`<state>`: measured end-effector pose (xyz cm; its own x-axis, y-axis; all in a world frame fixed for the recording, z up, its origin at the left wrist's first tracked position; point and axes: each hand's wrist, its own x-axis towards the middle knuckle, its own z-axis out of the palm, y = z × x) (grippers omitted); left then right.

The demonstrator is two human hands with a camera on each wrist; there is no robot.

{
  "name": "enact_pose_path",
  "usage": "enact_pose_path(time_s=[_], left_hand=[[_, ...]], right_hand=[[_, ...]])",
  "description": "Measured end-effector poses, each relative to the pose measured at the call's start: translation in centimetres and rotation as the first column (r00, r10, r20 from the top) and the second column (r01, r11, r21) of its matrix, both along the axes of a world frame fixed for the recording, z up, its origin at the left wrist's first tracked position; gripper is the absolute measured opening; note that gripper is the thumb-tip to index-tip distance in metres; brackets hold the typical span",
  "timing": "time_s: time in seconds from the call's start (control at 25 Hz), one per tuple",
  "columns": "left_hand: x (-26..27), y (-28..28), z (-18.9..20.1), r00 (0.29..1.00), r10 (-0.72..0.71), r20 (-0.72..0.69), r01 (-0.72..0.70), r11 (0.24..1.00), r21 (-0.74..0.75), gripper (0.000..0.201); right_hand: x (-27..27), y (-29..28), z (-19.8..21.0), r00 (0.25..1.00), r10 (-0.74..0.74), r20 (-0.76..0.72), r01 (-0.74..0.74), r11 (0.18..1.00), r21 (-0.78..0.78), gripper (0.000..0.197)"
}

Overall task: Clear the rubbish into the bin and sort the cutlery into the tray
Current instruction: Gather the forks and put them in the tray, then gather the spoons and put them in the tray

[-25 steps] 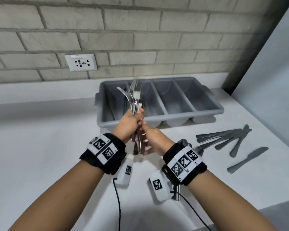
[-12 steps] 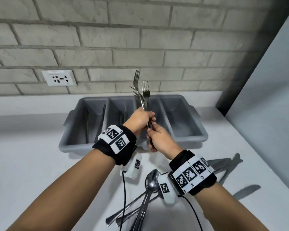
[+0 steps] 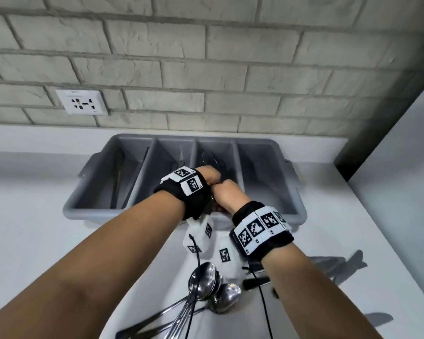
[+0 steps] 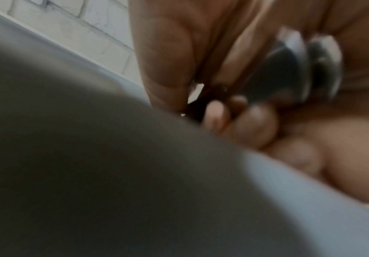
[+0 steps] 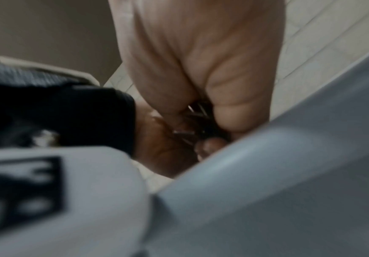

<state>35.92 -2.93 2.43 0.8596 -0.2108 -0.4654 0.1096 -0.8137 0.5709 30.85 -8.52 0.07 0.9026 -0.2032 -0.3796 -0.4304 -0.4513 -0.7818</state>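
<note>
The grey four-compartment cutlery tray [image 3: 272,145] stands against the brick wall. Both hands meet over its third compartment from the left. My left hand [image 3: 208,177] and right hand [image 3: 227,194] both grip a bundle of metal forks [image 3: 216,160], whose tines point down into that compartment as a dark blur. In the left wrist view curled fingers [image 4: 251,125] close round the fork handles [image 4: 289,69] above the tray rim [image 4: 69,156]. The right wrist view shows the handles [image 5: 199,111] inside the fist, close to the tray rim [image 5: 267,173].
Several spoons [image 3: 203,282] lie on the white counter between my forearms. Grey knives [image 3: 338,263] lie to the right, partly hidden by my right arm. Thin dark utensils [image 3: 118,177] sit in the leftmost compartment. A wall socket [image 3: 82,102] is at upper left.
The fork bundle, held upright above the tray before, has been tipped and lowered into the third compartment by both hands. The view has moved closer to the tray.
</note>
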Motion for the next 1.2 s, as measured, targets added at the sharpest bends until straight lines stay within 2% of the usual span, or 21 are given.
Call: enact_pose_path(time_s=[0.12,0.2,0.28,0.36,0.44,0.52,0.6,0.68,0.72,0.8,0.88,1.0,1.2], left_hand=[[-0.3,0.1,-0.6,0.992,0.112,-0.057,-0.115,0.992,-0.052,0.039],[-1.1,0.4,-0.3,0.998,0.07,0.008,-0.07,0.997,-0.018,0.04],[-1.9,1.1,-0.3,0.997,0.047,0.059,-0.044,0.998,-0.044,0.04],[-2.5,1.8,-0.3,0.992,0.083,0.098,-0.07,0.989,-0.129,0.038],[-3.8,2.9,0.3,0.955,0.077,0.285,-0.035,0.988,-0.15,0.033],[-6.1,4.6,0.7,0.924,0.047,0.38,0.003,0.992,-0.13,0.025],[-9.3,6.8,0.5,0.929,-0.042,0.367,0.072,0.995,-0.071,0.017],[-12.5,9.2,-1.3,0.945,-0.237,0.226,0.215,0.97,0.116,0.017],[-14.1,10.1,-2.5,0.931,-0.34,0.135,0.303,0.923,0.237,0.023],[-16.8,11.3,-4.9,0.891,-0.454,0.001,0.418,0.821,0.389,0.032],[-18.3,11.7,-6.4,0.882,-0.471,-0.028,0.434,0.788,0.437,0.04],[-19.3,11.7,-7.9,0.881,-0.472,0.027,0.413,0.797,0.441,0.057],[-19.3,11.9,-8.6,0.895,-0.436,0.099,0.364,0.84,0.402,0.031]], right_hand=[[0.5,-0.5,-0.9,0.991,0.124,-0.042,-0.13,0.959,-0.254,0.031],[0.2,-0.3,-1.1,0.986,0.159,-0.051,-0.167,0.931,-0.326,0.035],[-0.5,-0.2,-0.7,0.99,0.136,0.045,-0.116,0.944,-0.31,0.035],[-2.1,-0.5,0.1,0.975,0.068,0.212,-0.01,0.965,-0.262,0.038],[-4.8,-0.9,0.8,0.932,0.029,0.362,0.069,0.964,-0.256,0.037],[-8.1,-0.9,0.6,0.914,0.022,0.406,0.082,0.968,-0.238,0.032],[-11.2,-0.8,-0.2,0.951,0.031,0.308,0.033,0.979,-0.201,0.025],[-13.8,-0.2,-2.1,0.992,0.075,0.099,-0.047,0.964,-0.261,0.028],[-14.6,0.3,-3.1,0.992,0.12,-0.031,-0.123,0.923,-0.365,0.034],[-15.4,1.1,-4.8,0.956,0.151,-0.251,-0.265,0.811,-0.521,0.045],[-15.4,1.9,-5.5,0.949,0.12,-0.29,-0.269,0.787,-0.555,0.044],[-15.2,2.6,-5.9,0.957,0.122,-0.262,-0.24,0.841,-0.485,0.036],[-13.8,3.4,-6.5,0.958,0.16,-0.237,-0.256,0.847,-0.465,0.032]])
